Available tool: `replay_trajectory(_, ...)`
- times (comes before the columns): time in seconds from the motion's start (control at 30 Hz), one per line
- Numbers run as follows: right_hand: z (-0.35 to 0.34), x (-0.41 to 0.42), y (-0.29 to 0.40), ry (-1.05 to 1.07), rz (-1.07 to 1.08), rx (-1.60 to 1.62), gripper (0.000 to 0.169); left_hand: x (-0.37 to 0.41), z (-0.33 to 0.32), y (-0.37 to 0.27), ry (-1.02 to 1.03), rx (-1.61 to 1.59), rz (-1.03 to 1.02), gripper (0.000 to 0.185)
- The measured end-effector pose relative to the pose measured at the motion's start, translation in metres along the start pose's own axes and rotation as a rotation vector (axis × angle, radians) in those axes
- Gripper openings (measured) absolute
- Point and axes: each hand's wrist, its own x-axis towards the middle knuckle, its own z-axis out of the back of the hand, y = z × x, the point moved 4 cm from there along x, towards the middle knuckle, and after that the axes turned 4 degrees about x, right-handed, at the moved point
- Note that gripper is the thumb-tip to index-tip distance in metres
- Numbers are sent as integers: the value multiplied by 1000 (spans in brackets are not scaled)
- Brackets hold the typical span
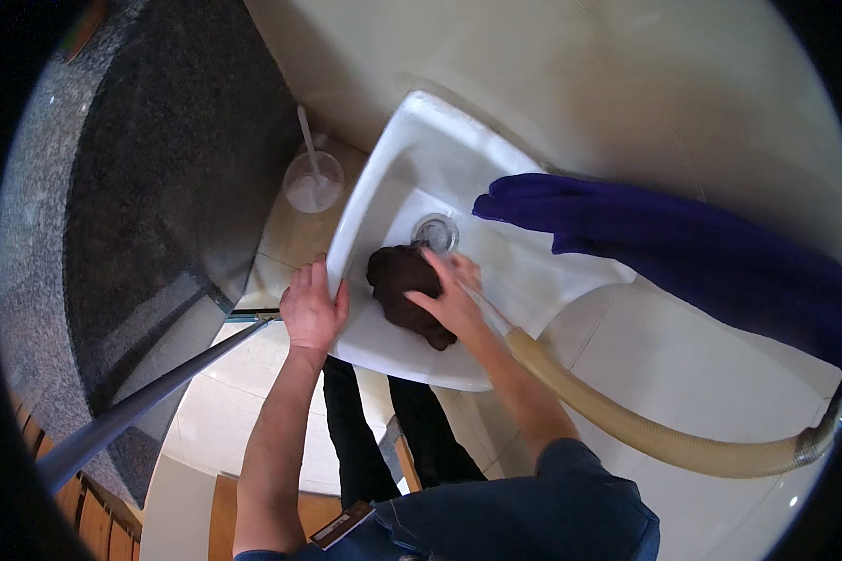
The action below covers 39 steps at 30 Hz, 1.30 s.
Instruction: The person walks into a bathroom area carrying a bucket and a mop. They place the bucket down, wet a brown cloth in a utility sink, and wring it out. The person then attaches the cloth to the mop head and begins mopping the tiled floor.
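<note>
My left hand [313,303] grips the left rim of a white ceramic sink [365,203], thumb on the inner side. Inside the basin, my right hand [456,298] is at a wet-looking dark brown cloth [403,287], thumb and forefinger spread over its right side. Its other fingers are partly hidden and blurred, so I cannot tell whether they grip the cloth. The cloth lies bunched just below the metal drain [436,233]. From a yellowish ribbed hose [603,403], a thin stream of water [491,312] runs toward my right hand.
A purple towel [659,217] hangs over the sink's right side. On the floor to the left stands a clear plastic tub [313,184] with a white handle sticking out. A long grey pole [161,393] slants beside a dark stone counter [175,140].
</note>
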Motion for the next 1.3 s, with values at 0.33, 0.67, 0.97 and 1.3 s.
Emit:
replay_trajectory(0.33,-55,71,-122,-205,-417,534,55,1,-5,-5,25,39,-25,45)
replay_trajectory(0.67,-56,-54,-35,-11,-51,-217,48,1,-2,-4,21,18,-12,43)
replay_trajectory(0.97,-52,34,-125,-251,-177,236,28,-1,-4,-1,11,15,-25,42)
replay_trajectory(1.3,-95,-7,-47,167,-131,-98,70,0,-10,8,47,-6,9,43)
